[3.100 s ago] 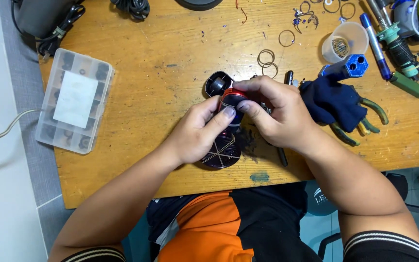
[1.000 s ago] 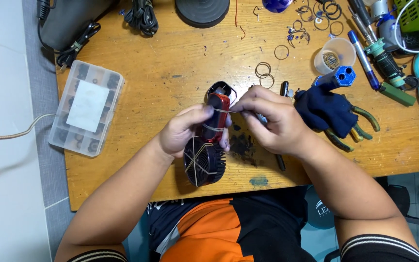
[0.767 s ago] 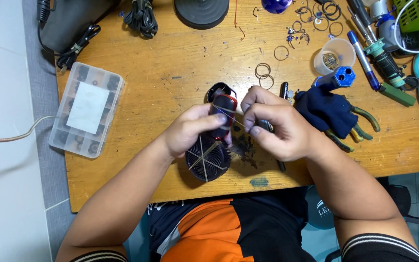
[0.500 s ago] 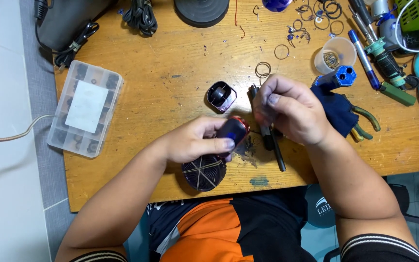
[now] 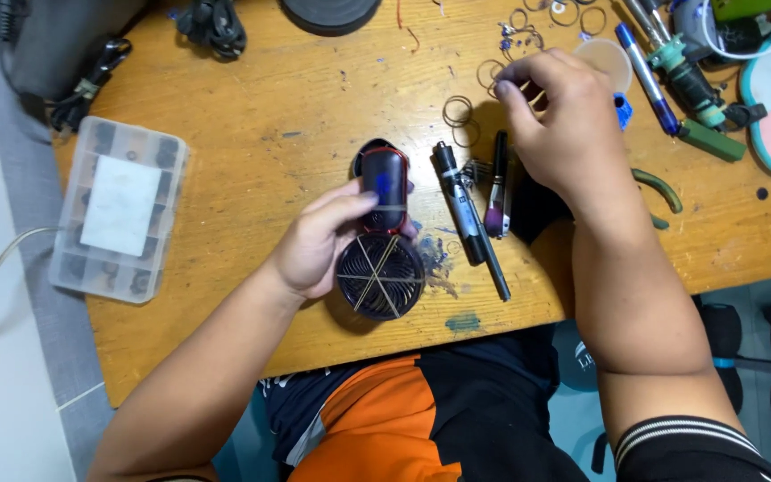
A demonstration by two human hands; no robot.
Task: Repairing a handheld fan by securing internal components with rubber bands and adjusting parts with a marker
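My left hand (image 5: 319, 241) grips a small red and black device (image 5: 384, 183) with a round black grille (image 5: 378, 277) near the table's front edge. Thin rubber bands cross the grille and the body. My right hand (image 5: 559, 125) is farther back and to the right, apart from the device. Its fingertips pinch what looks like a thin tan rubber band (image 5: 533, 91), beside loose rubber bands (image 5: 457, 112) on the wood. Between the two hands lie a black pen-like tool (image 5: 461, 210) and a shorter black tool with a purple tip (image 5: 496, 192).
A clear compartment box (image 5: 118, 210) sits at the left of the wooden table (image 5: 252, 134). Behind my right hand stand a plastic cup (image 5: 613, 55), a blue marker (image 5: 640, 62) and a green tool (image 5: 693, 85). Green plier handles (image 5: 658, 187) lie by my wrist. Black cables (image 5: 216, 22) are at the back.
My right hand has left the device and moved back and right to the loose rubber bands. The black tools it held now lie on the table. My left hand still holds the device.
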